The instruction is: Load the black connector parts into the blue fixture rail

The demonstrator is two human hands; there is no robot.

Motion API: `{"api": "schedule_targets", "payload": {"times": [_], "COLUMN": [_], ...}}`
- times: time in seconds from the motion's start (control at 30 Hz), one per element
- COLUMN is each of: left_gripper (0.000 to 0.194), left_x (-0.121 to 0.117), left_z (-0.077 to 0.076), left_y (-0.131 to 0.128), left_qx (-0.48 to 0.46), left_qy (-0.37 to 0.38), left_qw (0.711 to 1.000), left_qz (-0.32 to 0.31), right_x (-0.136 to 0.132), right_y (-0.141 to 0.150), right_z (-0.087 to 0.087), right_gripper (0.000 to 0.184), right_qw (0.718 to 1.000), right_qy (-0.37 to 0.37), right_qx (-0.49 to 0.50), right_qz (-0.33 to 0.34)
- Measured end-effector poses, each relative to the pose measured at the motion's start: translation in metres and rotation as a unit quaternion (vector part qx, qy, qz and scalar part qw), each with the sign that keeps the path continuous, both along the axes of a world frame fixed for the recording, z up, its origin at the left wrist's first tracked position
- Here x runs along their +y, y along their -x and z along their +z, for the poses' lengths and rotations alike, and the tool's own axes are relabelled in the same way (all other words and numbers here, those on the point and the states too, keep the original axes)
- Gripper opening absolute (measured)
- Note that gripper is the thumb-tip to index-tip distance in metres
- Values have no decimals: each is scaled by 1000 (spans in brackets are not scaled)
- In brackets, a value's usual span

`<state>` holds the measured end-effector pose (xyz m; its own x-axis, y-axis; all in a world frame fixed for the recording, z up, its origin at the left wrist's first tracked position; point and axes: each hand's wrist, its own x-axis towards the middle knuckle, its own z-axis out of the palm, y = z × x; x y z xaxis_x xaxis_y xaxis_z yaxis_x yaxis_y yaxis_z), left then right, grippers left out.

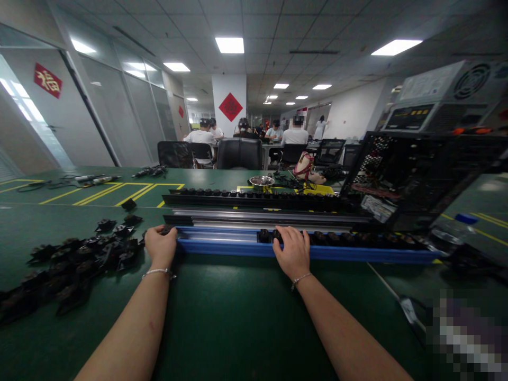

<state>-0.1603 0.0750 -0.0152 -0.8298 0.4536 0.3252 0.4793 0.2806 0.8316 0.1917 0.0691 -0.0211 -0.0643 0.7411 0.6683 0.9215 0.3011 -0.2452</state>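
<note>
A long blue channel rail (238,248) lies across the green table in front of me, with a row of small black parts (337,238) seated in its right portion. At its left end, my left hand (161,246) is closed around a small black part (165,229), mostly hidden by the fingers. My right hand (292,248) reaches over the front wall of the rail, its thumb and fingers bent on a black part (277,235) near the row's left end. Between the hands, the silvery inside of the channel shows.
A heap of loose black parts (91,259) spreads at the left. Behind the blue rail lie dark rails (254,200), one with a row of parts. A metal bowl (262,181) sits farther back. An open computer case (413,180) stands at right. People sit in the background.
</note>
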Motion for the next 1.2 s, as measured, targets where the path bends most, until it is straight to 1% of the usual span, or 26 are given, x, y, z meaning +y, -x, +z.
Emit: {"api": "schedule_targets", "payload": {"times": [0.2,0.37,0.47,0.57,0.63,0.73,0.8,0.9,1.03,1.2], "left_gripper": [29,33,36,36,37,37,35,30,28,27], "left_x": [1,0,-3,-10,-16,-24,-26,-26,-25,-25], "left_z": [-1,1,5,13,18,22,20,12,4,0], "left_y": [2,8,13,15,14,14,17,22,24,23], "left_qx": [1,-11,-12,7,26,70,99,120,136,152], "left_qy": [-4,11,19,21,41,81,89,83,66,78], "left_qw": [1000,1000,999,999,997,988,982,979,980,979], "left_qz": [6,16,32,46,64,114,138,142,128,109], "right_x": [0,1,0,0,-1,0,0,1,1,0], "right_y": [0,0,0,0,0,0,0,-1,-1,-1], "right_z": [0,-1,-1,0,1,1,0,-1,-1,0], "right_gripper": [32,33,33,33,33,33,33,33,33,34], "right_qw": [1000,1000,1000,1000,1000,1000,1000,1000,1000,1000], "right_qy": [-4,-3,-2,-1,0,0,0,-6,-10,-1], "right_qx": [0,-1,1,0,0,1,1,2,2,-3], "right_qz": [2,2,3,3,2,2,3,4,6,3]}}
